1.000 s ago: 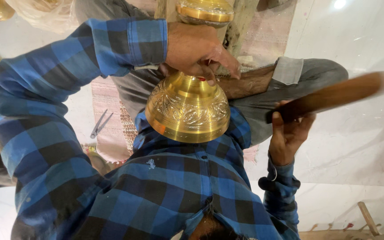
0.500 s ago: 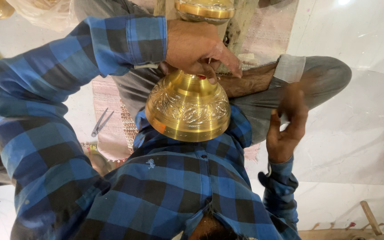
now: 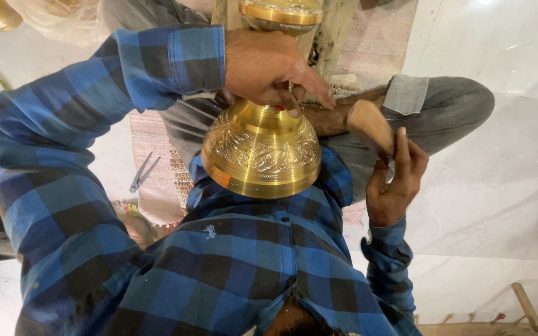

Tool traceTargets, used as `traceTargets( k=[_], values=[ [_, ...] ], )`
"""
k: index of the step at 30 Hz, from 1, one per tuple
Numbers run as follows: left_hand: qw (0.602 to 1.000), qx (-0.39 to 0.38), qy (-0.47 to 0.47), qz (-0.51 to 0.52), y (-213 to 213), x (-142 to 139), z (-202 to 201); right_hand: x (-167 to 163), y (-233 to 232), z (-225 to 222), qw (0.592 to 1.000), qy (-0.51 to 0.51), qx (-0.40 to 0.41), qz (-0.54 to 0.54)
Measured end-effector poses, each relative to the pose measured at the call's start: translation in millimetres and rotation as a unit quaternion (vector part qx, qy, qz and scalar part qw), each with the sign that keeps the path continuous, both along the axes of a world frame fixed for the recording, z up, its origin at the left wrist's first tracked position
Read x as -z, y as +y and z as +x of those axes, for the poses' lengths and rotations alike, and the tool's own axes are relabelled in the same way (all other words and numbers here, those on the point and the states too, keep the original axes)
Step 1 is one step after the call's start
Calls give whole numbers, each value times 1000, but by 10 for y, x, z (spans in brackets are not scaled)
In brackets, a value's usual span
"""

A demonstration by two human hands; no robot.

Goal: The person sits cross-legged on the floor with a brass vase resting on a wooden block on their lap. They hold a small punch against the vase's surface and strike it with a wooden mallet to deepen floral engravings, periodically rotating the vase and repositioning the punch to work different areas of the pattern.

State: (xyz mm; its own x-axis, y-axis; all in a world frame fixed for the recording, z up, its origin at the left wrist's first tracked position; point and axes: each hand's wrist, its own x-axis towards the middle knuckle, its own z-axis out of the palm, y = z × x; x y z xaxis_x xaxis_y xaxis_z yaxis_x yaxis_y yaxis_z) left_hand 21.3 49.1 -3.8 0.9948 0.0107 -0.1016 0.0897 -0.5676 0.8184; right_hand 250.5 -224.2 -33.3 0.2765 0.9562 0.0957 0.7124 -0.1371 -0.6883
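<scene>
Over your lap: the brass bell [image 3: 261, 152] hangs in front of your blue check shirt [image 3: 231, 261], between your chest and your crossed legs [image 3: 431, 109].
Bell axis: it runs up and down the picture, nearly straight, with the narrow crown towards your legs and the wide mouth towards your chest. You see the engraved outer wall and the rim, not the inside.
Left hand [image 3: 269, 65]: it sits on the bell's crown from above, fingers curled down and closed around the top. The thumb and fingertips [image 3: 294, 109] press on the crown beside a small red spot.
Right hand [image 3: 396, 180]: it is raised to the right of the bell and apart from it, fingers wrapped round the lower end of a wooden stick [image 3: 372, 127].
Stick: it slants up and left from your fist. Its broad pale end is blurred and lies near the bell's upper right shoulder; you cannot tell whether they touch.
Beyond the bell: a second brass piece [image 3: 281, 12] stands at the top edge against a wooden post [image 3: 328, 37].
Left of the bell: a metal pincer tool [image 3: 141, 173] lies on a pale mat [image 3: 157, 134].
Under you: a white glossy floor [image 3: 499, 205].
</scene>
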Motion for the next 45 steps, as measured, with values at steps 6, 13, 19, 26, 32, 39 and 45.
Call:
traceTargets(
  k=[6, 13, 19, 26, 32, 39, 45],
  values=[
    [975, -125, -171, -62, -30, 74, -75, 45, -85, -56, 991, 129, -26, -17],
    [996, -78, -33, -8, -57, -44, -2, 132, -200, -97, 989, 90, -62, -98],
    [998, -48, 26, 30, -72, -133, 102, 112, -192, -24, 989, 106, -49, -93],
    [997, -53, 36, 53, -91, -96, 109, 104, -157, 182, 979, 201, -3, -26],
    [995, -65, 54, 61, -142, -55, 119, 148, -79, 340, 924, 379, 49, 26],
    [993, -58, 75, 67, -131, -77, 135, 62, -38, 367, 963, 270, 6, -13],
    [994, -51, 74, 54, -120, -120, 117, 82, -33, 309, 967, 253, 0, 8]
  ],
)
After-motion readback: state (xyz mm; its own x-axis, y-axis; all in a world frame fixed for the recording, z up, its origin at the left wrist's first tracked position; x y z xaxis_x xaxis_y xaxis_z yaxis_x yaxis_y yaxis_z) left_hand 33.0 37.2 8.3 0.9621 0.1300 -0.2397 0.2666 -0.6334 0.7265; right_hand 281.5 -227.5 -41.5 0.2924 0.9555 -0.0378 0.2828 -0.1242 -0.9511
